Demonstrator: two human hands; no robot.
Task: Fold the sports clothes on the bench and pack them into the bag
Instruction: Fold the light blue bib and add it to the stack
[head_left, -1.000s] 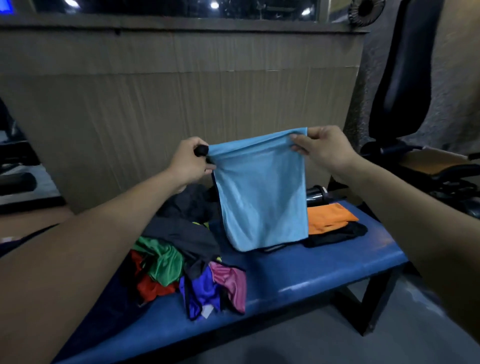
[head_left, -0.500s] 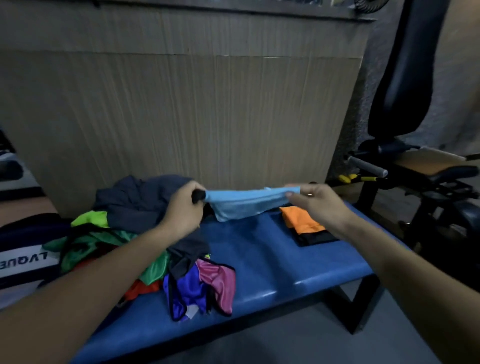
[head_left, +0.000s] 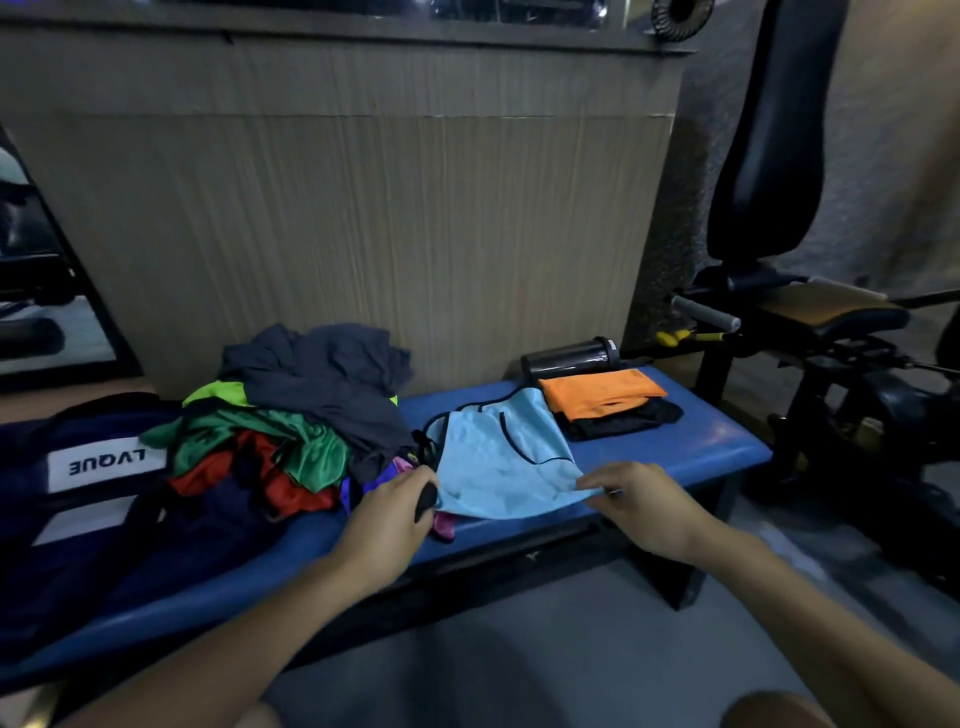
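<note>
While the light blue garment (head_left: 498, 457) lies spread flat on the blue bench (head_left: 691, 441), both hands grip its near edge: the left hand (head_left: 392, 512) has its fingers curled round the left corner, where a dark bit of trim or strap shows in the grip, and the right hand (head_left: 641, 501) pinches the right corner between thumb and fingers. Just left of the garment sits a loose pile of clothes (head_left: 301, 415) in grey, green, red and purple, touching or perhaps slightly overlapping it; the dim light makes that hard to tell. Beyond the garment, an orange folded piece (head_left: 597, 395) rests on a black folded one (head_left: 623, 423), with a dark bottle (head_left: 569, 356) lying behind them. A navy bag (head_left: 98, 467) sits at the bench's left end.
</note>
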